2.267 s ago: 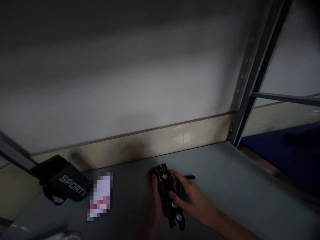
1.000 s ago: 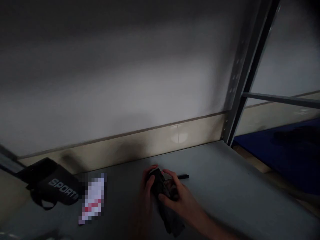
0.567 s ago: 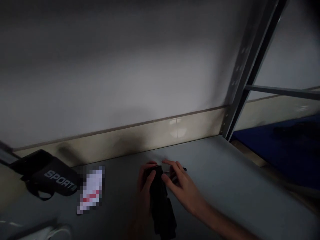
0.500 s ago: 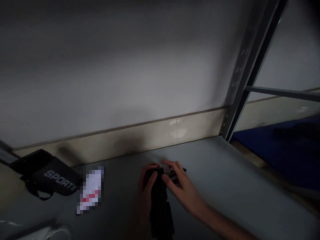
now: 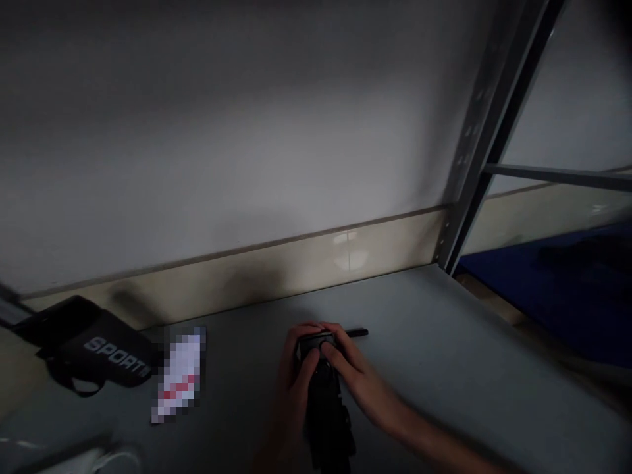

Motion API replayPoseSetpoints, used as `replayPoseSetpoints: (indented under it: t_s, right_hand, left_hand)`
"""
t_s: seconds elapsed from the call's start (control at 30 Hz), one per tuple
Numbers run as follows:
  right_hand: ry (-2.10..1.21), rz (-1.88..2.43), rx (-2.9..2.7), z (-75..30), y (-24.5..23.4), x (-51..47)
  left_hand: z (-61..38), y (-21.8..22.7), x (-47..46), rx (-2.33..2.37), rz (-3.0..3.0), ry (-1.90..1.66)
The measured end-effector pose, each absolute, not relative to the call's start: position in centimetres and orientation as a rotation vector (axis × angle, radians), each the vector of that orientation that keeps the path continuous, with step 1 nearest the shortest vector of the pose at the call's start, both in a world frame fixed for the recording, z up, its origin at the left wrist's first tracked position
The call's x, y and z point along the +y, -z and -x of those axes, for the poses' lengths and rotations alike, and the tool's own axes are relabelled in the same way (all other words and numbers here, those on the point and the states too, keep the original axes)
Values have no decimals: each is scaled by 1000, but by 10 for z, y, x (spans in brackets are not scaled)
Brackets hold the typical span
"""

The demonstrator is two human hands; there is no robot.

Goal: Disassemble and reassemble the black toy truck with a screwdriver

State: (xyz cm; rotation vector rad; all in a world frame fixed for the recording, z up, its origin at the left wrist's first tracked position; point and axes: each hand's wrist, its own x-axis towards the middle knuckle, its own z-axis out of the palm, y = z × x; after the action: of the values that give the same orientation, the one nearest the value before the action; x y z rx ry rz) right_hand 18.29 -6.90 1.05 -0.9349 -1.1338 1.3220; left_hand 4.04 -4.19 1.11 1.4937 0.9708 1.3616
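A long black object [image 5: 326,421], which looks like a folded tripod, points away from me over the grey shelf, its near end cut off by the frame's bottom edge. My left hand [image 5: 297,368] is wrapped round the left side of its head, with the thumb on top. From the right, my right hand [image 5: 345,359] grips the same head, thumb pressed close to the left one. The fingertips of both hands meet behind the head. A thin dark stick-like piece [image 5: 358,332] shows just past my right hand; whether it is joined to the tripod I cannot tell.
On the left lies a black bag [image 5: 106,345] marked SPORT, beside a pixelated white and red packet [image 5: 178,375]. A white item [image 5: 83,462] with a loop is at the bottom left. A metal post [image 5: 486,145] stands at the right, a tiled wall behind.
My right hand has moved left from the thin dark piece onto the tripod head and closed there. The head has tilted, showing more of its top face, and the body has shifted slightly right.
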Motion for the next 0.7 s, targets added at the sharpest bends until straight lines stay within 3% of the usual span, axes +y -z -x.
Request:
replayPoseSetpoints:
  t_s: [0.7]
  right_hand:
    - [-1247, 976, -1069, -174, -5, -73]
  left_hand:
    - [-43, -18, -52, 1048, -1511, -1223]
